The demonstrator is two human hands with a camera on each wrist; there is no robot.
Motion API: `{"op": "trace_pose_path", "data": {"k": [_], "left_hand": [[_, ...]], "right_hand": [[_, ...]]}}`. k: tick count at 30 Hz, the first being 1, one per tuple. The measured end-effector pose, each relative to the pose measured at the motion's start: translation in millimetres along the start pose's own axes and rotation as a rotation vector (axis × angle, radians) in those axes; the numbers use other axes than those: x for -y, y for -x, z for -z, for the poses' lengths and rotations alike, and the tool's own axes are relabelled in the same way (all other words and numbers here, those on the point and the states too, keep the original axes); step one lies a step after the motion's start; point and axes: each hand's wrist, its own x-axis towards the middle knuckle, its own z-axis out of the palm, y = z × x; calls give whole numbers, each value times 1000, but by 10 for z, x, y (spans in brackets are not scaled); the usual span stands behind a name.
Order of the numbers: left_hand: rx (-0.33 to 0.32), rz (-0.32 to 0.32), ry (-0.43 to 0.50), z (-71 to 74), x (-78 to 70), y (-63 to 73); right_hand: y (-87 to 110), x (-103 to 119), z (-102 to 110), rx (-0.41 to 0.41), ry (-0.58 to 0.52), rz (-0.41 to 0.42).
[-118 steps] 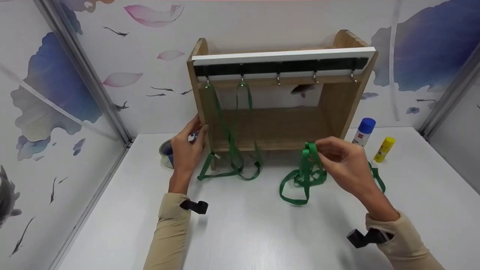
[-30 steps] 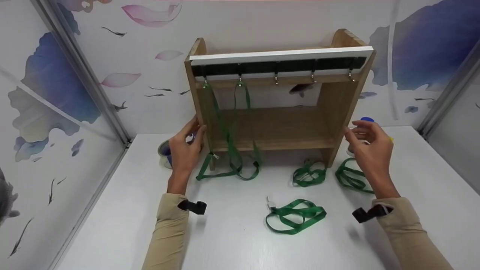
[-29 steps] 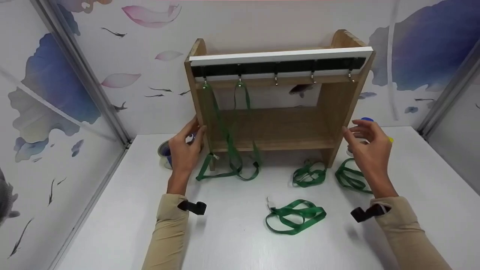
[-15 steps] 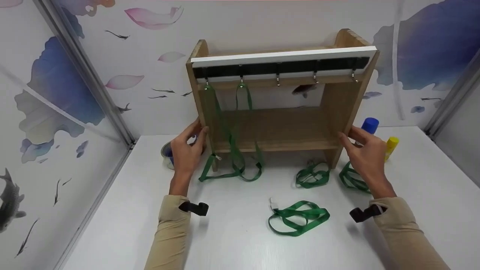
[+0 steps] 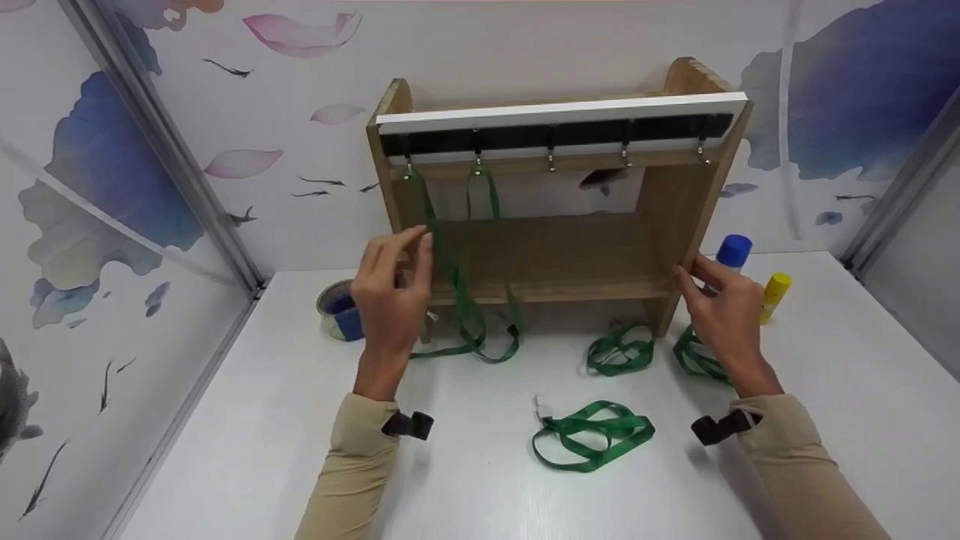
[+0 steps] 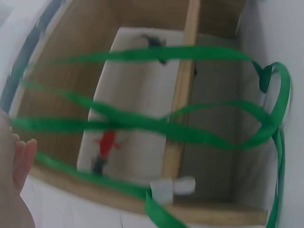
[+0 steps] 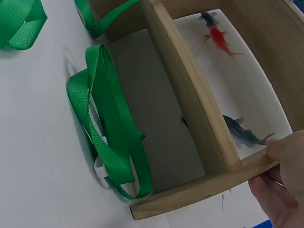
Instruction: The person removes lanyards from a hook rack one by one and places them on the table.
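Note:
A wooden shelf rack (image 5: pixel 555 289) carries a black strip with several metal hooks under its top edge. Green lanyards (image 5: pixel 465 296) hang from its two leftmost hooks, their lower ends on the table. My left hand (image 5: pixel 394 300) is in front of the rack's left side, fingers bent and holding nothing, fingertips right by the hanging lanyards. In the left wrist view, one lanyard has a white clip (image 6: pixel 162 191). My right hand (image 5: pixel 724 319) pinches the front edge of the rack's right side panel between thumb and fingers, as the right wrist view also shows (image 7: pixel 285 175).
Coiled lanyards lie on the white table: one in front (image 5: pixel 592 439), one by the rack's right foot (image 5: pixel 619 352), one partly behind my right hand (image 5: pixel 697 356). A tape roll (image 5: pixel 339 309) stands left. Blue-capped (image 5: pixel 733 251) and yellow (image 5: pixel 776 292) tubes stand right.
My right hand has set a lanyard down in front and taken hold of the rack's right side. My left hand has let go of the left side and moved right, towards the hanging lanyards.

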Motion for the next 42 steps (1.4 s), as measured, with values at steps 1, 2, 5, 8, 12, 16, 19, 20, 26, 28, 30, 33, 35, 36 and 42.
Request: {"op": "trace_pose_path", "data": {"k": [1, 2, 5, 8, 12, 16, 19, 20, 26, 28, 30, 33, 35, 36, 42], "left_hand": [[23, -31, -15, -40, -75, 20], [50, -46, -27, -82, -143, 43], [132, -28, -73, -214, -284, 112], [199, 42, -124, -325, -355, 165], [273, 120, -143, -424, -420, 194], [319, 153, -120, -501, -481, 173], [330, 170, -105, -549, -509, 151], [330, 174, -100, -562, -513, 146], [317, 148, -162, -569, -481, 159], [315, 130, -177, -550, -466, 152], [314, 120, -162, -519, -461, 133], [300, 113, -107, -464, -470, 85], [284, 102, -68, -428, -484, 50], [275, 92, -52, -412, -489, 33], [195, -29, -5, -323, -557, -60]], "right_hand": [[-2, 1, -7, 0, 0, 3], [-2, 3, -14, 1, -3, 5], [3, 6, -29, -3, -8, 11], [16, 0, -34, -17, -5, 23], [22, -18, -29, -32, 16, 31], [23, -29, -18, -44, 24, 25], [25, -35, -16, -51, 18, 20], [25, -35, -17, -52, 18, 17], [33, -16, -33, -41, 17, 7], [35, -14, -34, -42, 16, 5], [34, -13, -36, -45, 12, 4], [30, -15, -39, -46, 12, 6], [27, -20, -42, -48, 8, 14], [29, -24, -44, -50, 7, 18], [44, -44, -53, -65, -17, 30]]}}
